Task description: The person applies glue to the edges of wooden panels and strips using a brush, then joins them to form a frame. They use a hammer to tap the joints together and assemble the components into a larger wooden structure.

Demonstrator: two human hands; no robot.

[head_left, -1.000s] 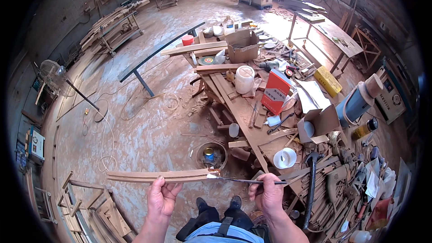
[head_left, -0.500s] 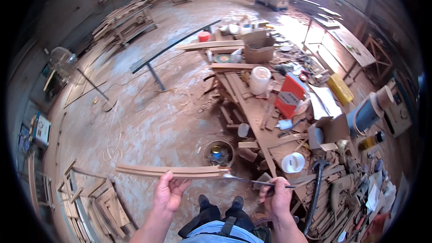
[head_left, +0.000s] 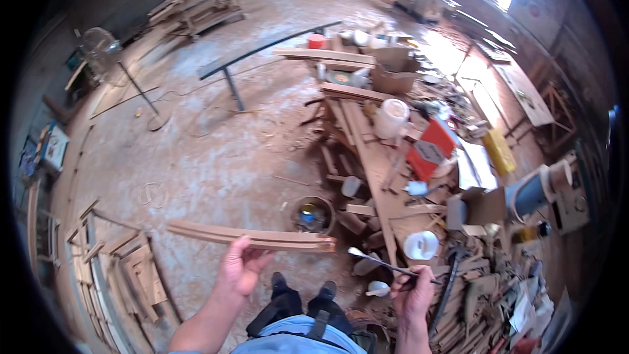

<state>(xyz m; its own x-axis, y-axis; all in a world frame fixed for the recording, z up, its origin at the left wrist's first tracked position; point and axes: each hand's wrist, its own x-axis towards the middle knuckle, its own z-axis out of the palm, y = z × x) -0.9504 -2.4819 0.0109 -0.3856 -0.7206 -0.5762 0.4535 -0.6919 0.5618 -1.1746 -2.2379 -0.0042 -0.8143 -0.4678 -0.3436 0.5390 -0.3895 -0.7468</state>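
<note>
My left hand (head_left: 242,267) is closed under a long grooved wooden strip (head_left: 206,230), gripping it near its middle with the thumb on the near side. The strip lies nearly level, and its right end looks reddish and wet. My right hand (head_left: 414,293) pinches a thin dark brush (head_left: 390,264) with a whitish tip. That tip points left toward the strip's right end, with a small gap between them. On the workbench, close to my right hand, stands a white tub (head_left: 421,245) with pale contents.
The cluttered workbench (head_left: 372,164) on the right holds a white jug (head_left: 391,118), a red box (head_left: 432,149) and cardboard boxes. Beneath the strip, a round bin (head_left: 313,215) stands on the floor. Wooden frames (head_left: 134,269) lie at lower left. A dark metal stand (head_left: 232,88) is farther off.
The brush tip has moved right, off the strip's right end, and now hangs apart from it. My left hand keeps its hold on the strip. The whole view has shifted slightly.
</note>
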